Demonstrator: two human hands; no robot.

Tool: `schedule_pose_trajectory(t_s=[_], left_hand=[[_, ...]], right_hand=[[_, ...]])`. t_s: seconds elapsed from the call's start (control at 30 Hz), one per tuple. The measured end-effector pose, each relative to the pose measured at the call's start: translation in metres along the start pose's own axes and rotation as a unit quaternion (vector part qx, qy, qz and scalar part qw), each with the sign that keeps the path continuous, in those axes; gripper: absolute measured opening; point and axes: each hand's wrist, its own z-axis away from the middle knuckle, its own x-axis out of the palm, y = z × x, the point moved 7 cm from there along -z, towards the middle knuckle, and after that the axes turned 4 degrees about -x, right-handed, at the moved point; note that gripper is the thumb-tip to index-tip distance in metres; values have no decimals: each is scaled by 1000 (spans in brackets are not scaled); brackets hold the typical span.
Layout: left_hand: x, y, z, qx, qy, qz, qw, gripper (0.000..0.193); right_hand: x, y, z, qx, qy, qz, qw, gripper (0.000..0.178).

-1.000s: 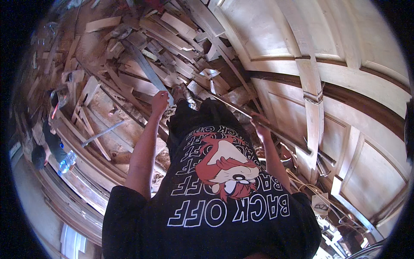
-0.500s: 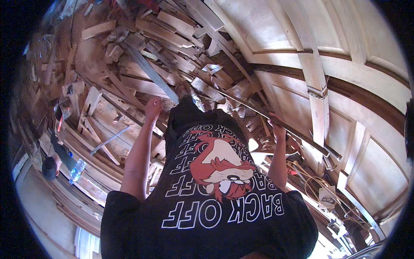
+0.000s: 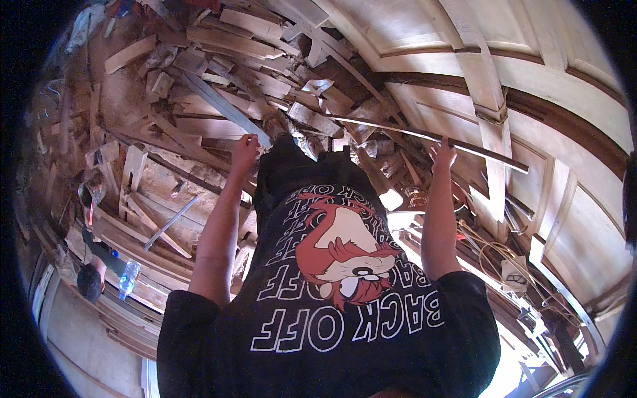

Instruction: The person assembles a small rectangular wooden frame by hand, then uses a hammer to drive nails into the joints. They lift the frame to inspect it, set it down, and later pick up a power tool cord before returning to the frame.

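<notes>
My right hand (image 3: 443, 156) grips a long, thin wooden strip (image 3: 391, 130) near its middle, beside the panelled wooden doors. The strip lies nearly level, its left end over the scrap wood and its right end in front of the doors. My left hand (image 3: 245, 154) hangs to the left of my legs with its fingers curled in, and nothing shows in it. Close by it, a greyish-blue board (image 3: 222, 106) slants down toward my feet.
Loose offcuts (image 3: 232, 43) cover the floor ahead. At left are a clear plastic bottle (image 3: 129, 278) and another person (image 3: 91, 282). Panelled doors (image 3: 424, 33) stand along the right, with a coiled cable (image 3: 488, 245) below them.
My right hand has risen and moved slightly right, bringing the wooden strip up and nearer to level. My left hand has shifted slightly up and right.
</notes>
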Motion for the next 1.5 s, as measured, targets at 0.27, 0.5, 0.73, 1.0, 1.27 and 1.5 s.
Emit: schedule_pose_trajectory(t_s=[0.27,0.5,0.73,1.0,1.27,1.5], left_hand=[[38,-51,-34,-60,-26,146,987,34],[100,-44,-17,-93,11,259,961,31],[133,-67,60,-133,89,284,945,31],[177,-117,81,-146,126,58,980,32],[238,-109,99,-133,10,-34,991,48],[244,-115,86,-180,-31,-69,981,57]], right_hand=[[13,47,19,139,-62,103,983,52],[119,122,29,-50,-365,361,857,48],[217,167,30,-133,-513,409,743,49],[367,322,-52,-332,-542,522,569,26],[464,330,-129,-222,-447,551,669,34],[536,365,-204,-289,-406,663,558,47]])
